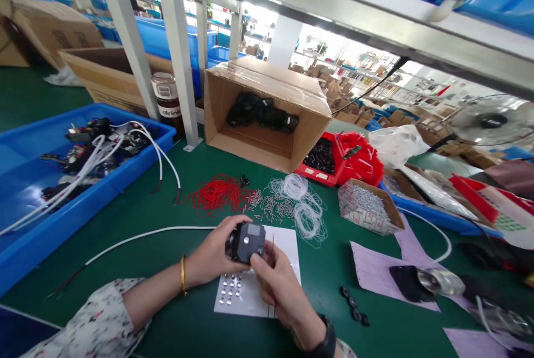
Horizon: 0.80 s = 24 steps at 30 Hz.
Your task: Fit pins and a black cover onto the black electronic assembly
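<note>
My left hand [214, 255] is wrapped round a small black boxy device [249, 242] with a silvery round spot on its upper face. A white cable [152, 231] runs left from behind this hand and ends in thin bare-looking leads. My right hand [277, 283] is closed, its thumb against the device's lower right corner. A thin dark tool, tweezers by the look of it [271, 311], passes through the right hand; most of it is hidden by the fingers. Beneath both hands lies a white sheet [287, 241] bearing rows of small shiny round pieces [230, 289].
Behind the hands lie red wires [219, 194], small screws [275, 208] and coiled clear strands [308, 216]. A cardboard box [267, 155] holds black parts. Left is a blue tray [120, 180] of cabled assemblies; right, a carton of screws [369, 208]. A black linked part [354, 307] lies nearby.
</note>
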Each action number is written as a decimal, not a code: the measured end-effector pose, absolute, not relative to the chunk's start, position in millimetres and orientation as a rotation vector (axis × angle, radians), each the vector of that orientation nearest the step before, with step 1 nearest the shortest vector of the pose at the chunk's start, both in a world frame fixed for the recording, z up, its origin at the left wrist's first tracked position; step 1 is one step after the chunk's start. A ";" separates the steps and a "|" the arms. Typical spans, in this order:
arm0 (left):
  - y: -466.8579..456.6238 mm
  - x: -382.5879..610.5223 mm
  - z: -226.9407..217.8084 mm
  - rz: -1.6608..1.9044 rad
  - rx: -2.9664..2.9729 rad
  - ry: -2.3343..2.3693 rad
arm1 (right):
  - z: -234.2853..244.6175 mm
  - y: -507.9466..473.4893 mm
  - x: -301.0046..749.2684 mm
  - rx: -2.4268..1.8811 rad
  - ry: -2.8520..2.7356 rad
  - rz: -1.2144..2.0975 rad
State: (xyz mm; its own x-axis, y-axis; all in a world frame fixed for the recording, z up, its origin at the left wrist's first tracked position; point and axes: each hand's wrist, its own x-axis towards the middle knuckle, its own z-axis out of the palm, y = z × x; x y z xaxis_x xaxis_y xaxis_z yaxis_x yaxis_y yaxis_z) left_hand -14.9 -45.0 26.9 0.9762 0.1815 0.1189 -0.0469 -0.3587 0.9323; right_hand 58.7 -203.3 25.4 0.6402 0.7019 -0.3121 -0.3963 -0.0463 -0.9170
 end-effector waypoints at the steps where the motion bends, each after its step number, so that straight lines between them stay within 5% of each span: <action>1: -41.7 -17.0 26.4 0.200 1.880 0.107 | 23.1 -201.6 54.8 -1.272 -0.252 0.971; 8: -16.4 -17.3 36.2 -0.079 1.526 -0.050 | 21.8 -192.9 30.1 -1.182 -0.200 0.897; 24: -35.1 2.6 41.9 0.001 1.657 0.270 | 15.2 -193.4 20.6 -1.172 -0.129 0.895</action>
